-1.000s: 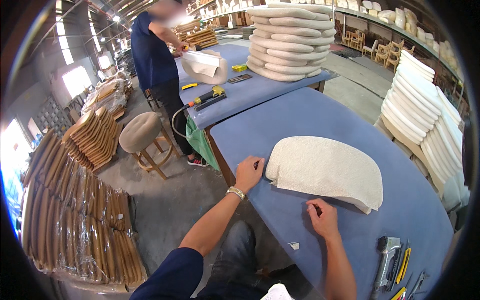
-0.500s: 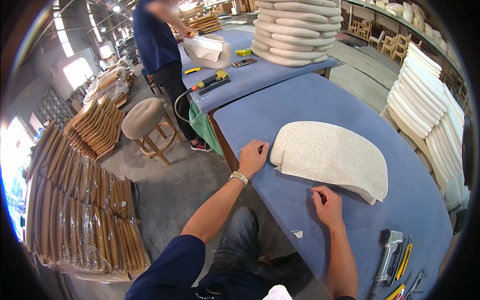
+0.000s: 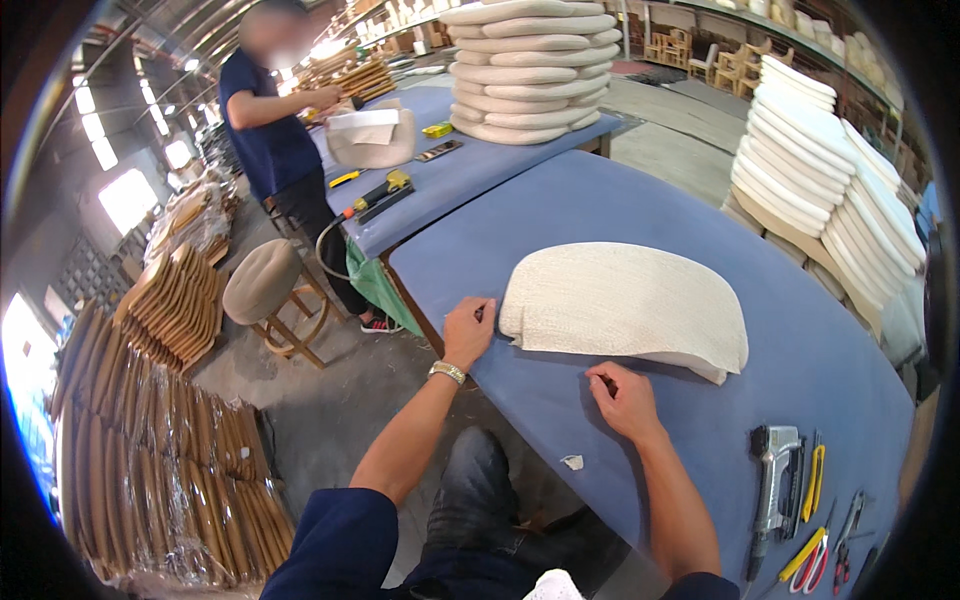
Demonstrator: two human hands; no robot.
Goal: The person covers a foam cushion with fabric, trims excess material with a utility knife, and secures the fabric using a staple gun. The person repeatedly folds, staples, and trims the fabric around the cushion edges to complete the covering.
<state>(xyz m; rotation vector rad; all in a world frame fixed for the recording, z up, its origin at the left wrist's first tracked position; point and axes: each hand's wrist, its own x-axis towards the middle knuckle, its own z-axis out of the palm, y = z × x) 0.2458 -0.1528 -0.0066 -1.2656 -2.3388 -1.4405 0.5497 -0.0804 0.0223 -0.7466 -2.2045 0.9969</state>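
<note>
A curved cushion-shaped piece with cream textured fabric (image 3: 625,300) lies on the blue-covered table (image 3: 560,205) in front of me. Its near edge looks folded and slightly raised at the right corner. Just off its left end, my left hand (image 3: 468,334) rests at the table's edge with the fingers curled. My right hand (image 3: 622,400) sits below the near edge of the fabric, also loosely curled, and does not touch it. Nothing sticks out of either hand, though the palms are mostly hidden. A small white scrap (image 3: 572,462) lies to the left of my right forearm.
At right lie a staple gun (image 3: 775,480), a yellow cutter (image 3: 814,482), red-handled scissors (image 3: 810,565) and pliers (image 3: 850,530). A co-worker (image 3: 265,130) handles a padded piece (image 3: 372,138) at the adjoining table. Cushion stacks (image 3: 530,75) and a stool (image 3: 265,285) stand around.
The whole view has shifted, bringing more of the tools at right into sight. My hands and the fabric piece keep nearly the same places. The co-worker's hands have moved over the padded piece.
</note>
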